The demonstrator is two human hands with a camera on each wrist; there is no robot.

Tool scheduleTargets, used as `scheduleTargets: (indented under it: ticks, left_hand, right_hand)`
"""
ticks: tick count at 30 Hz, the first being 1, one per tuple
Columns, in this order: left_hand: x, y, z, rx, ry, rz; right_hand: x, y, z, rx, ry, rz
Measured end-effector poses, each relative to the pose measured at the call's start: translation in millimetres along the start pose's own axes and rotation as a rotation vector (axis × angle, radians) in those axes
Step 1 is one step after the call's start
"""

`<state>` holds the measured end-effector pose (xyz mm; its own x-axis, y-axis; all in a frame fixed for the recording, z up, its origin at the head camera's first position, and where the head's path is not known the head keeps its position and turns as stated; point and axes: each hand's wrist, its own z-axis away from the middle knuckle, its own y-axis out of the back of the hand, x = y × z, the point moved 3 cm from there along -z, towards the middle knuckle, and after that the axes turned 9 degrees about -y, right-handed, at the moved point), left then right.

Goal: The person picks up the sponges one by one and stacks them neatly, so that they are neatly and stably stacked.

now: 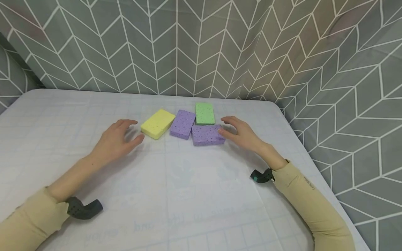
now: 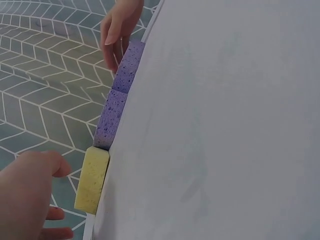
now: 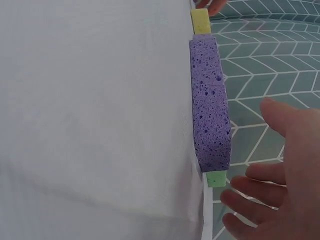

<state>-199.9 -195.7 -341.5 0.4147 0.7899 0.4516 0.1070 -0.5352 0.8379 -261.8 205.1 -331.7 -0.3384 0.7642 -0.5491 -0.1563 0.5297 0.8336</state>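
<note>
Two hands above four flat sponges on a white-covered counter [image 1: 188,188]; clock directions refer to the head view, with 12 o'clock at its upper edge. The left purple sponge [image 1: 182,124] lies near the middle of the group, its long axis running from 7 to 1 o'clock. At its 9 o'clock lies the yellow sponge [image 1: 157,123], slanted toward 2 o'clock, one corner close beside the purple edge. At its 2 o'clock is the green sponge [image 1: 205,113], lengthwise from 12 to 6 o'clock, and at its 4 o'clock the right purple sponge [image 1: 205,135], lengthwise from 9 to 3 o'clock. The green sponge adjoins the right purple sponge on its 12 o'clock side. The left hand [image 1: 116,141] stands at 8 o'clock of the yellow sponge, thumb and fingers wide apart and nothing between them; the left wrist view shows a gap between hand and sponge. The right hand [image 1: 240,134] stands at 3 o'clock of the right purple sponge, likewise spread and holding nothing; its thumb tip overlaps the end of that sponge in the head view, while the right wrist view shows the two apart. Both forearms wear beige sleeves [image 1: 314,205], with a black device [image 1: 84,208] at each wrist. A grey-green curtain [image 1: 163,45] patterned with white chevron lines hangs beyond the counter from 10 through 12 to 4 o'clock. Faint lettering [image 1: 142,226] marks the covering toward 6 and 7 o'clock.
</note>
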Motion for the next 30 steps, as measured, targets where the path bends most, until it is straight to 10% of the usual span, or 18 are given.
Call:
scheduleTargets:
  ticks: [30]
  left_hand:
    - [2.0,-16.7,5.0,0.128,0.021,0.192]
  right_hand:
    - [-2,-16,5,-0.016,0.051,-0.23]
